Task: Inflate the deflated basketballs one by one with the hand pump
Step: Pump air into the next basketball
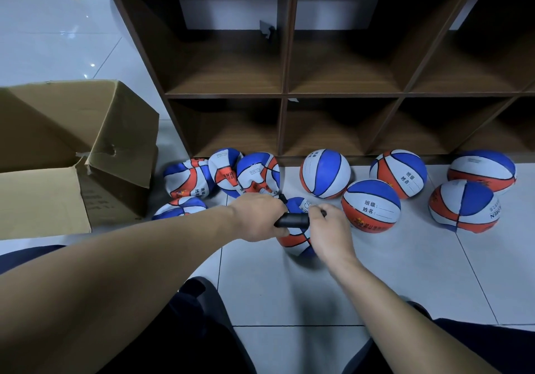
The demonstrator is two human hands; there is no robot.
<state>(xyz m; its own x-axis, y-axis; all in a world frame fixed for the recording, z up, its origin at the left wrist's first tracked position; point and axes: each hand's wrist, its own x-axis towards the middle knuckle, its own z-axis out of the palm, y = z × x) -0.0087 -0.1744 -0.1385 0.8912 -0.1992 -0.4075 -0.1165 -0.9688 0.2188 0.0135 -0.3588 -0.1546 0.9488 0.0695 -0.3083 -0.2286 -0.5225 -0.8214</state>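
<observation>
Both hands meet at the centre of the view over a partly filled basketball (pixel 295 240) lying on the tiled floor (pixel 405 272). The left hand (pixel 257 218) is curled round the black barrel of the hand pump (pixel 292 220), which lies roughly level, pointing from 9 to 3 o'clock. The right hand (pixel 327 230) has its fingers closed on the pump's handle end, just beside the barrel. A short black hose (pixel 282 198) shows at the top of the left hand, against the ball.

At 10 to 11 o'clock from the hands, four crumpled, flat basketballs (pixel 228 174) lie in a cluster, touching one another, near an open cardboard box (pixel 75 153). From 1 to 3 o'clock, five round basketballs (pixel 370 205) sit along the foot of a dark wooden cubby shelf (pixel 285 95).
</observation>
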